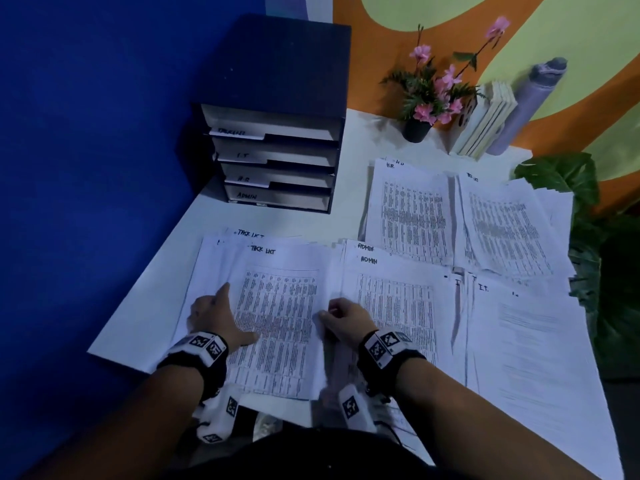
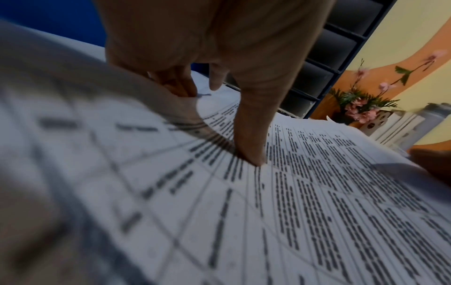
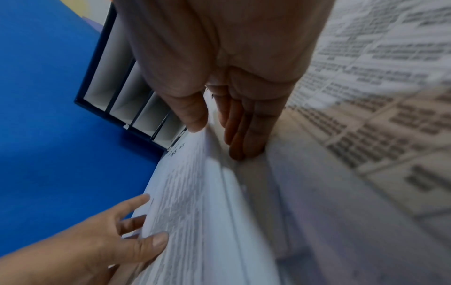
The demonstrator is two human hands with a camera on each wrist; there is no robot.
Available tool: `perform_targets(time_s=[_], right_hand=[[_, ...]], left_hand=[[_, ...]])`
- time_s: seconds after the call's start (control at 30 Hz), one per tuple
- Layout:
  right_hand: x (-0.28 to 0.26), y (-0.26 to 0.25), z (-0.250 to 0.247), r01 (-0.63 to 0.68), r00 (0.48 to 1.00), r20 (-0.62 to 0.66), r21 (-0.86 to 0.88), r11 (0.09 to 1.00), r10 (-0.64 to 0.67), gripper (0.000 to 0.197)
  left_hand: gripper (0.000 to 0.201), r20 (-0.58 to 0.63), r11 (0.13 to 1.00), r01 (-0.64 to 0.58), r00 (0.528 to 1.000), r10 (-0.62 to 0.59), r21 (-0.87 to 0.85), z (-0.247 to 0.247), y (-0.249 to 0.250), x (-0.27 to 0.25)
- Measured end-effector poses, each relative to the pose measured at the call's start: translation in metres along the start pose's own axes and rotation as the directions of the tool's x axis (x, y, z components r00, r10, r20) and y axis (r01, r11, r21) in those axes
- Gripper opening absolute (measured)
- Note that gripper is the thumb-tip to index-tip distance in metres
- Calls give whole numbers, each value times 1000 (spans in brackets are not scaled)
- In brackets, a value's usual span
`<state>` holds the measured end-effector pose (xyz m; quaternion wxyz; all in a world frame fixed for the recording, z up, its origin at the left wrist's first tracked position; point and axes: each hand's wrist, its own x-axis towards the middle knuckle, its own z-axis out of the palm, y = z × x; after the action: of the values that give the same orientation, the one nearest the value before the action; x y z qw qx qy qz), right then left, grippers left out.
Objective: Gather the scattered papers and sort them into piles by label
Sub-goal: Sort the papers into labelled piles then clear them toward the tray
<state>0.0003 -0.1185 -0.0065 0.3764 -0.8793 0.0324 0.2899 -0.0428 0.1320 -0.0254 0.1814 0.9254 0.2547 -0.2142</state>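
The pile of printed sheets headed TASK LIST (image 1: 277,306) lies at the near left of the white table (image 1: 145,323). My left hand (image 1: 221,317) holds its left edge, thumb pressed on the top sheet (image 2: 317,192) and fingers curled round the edge. My right hand (image 1: 337,315) grips the pile's right edge (image 3: 195,192), thumb on top and fingers down its side, in the gap beside the ADMIN pile (image 1: 394,306). An I.T. pile (image 1: 519,341) lies at the near right. An H.R. pile (image 1: 408,209) and another labelled pile (image 1: 502,223) lie behind.
A dark blue file organizer (image 1: 277,133) with labelled shelves stands at the back left against the blue wall. A potted pink flower (image 1: 426,98), upright books (image 1: 485,123) and a grey roll (image 1: 526,105) line the back. A large green leaf (image 1: 561,174) hangs over the right edge.
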Motion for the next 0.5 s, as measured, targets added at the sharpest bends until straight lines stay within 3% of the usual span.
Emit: perform_targets(time_s=[0.13, 0.2, 0.27, 0.33, 0.43, 0.5], right_hand=[[-1, -13, 18, -18, 999, -34, 45, 999, 20, 24], [-3, -18, 20, -35, 995, -88, 119, 992, 45, 18], [-3, -19, 18, -53, 987, -137, 224, 973, 85, 11], [-1, -13, 15, -67, 977, -175, 289, 955, 122, 9], [-1, -10, 11, -66, 973, -182, 355, 932, 139, 9], [-8, -13, 7, -75, 970, -190, 365, 928, 153, 11]], left_hand=[[119, 83, 971, -85, 991, 106, -222, 1, -13, 2], [96, 48, 935, -106, 990, 129, -339, 1, -16, 1], [73, -36, 898, -76, 997, 67, -434, -4, -17, 2], [60, -104, 923, -57, 994, 18, -381, -12, -22, 5], [58, -96, 967, -11, 995, -13, -254, -21, -29, 11], [50, -57, 951, -29, 998, 12, -307, -23, -28, 12]])
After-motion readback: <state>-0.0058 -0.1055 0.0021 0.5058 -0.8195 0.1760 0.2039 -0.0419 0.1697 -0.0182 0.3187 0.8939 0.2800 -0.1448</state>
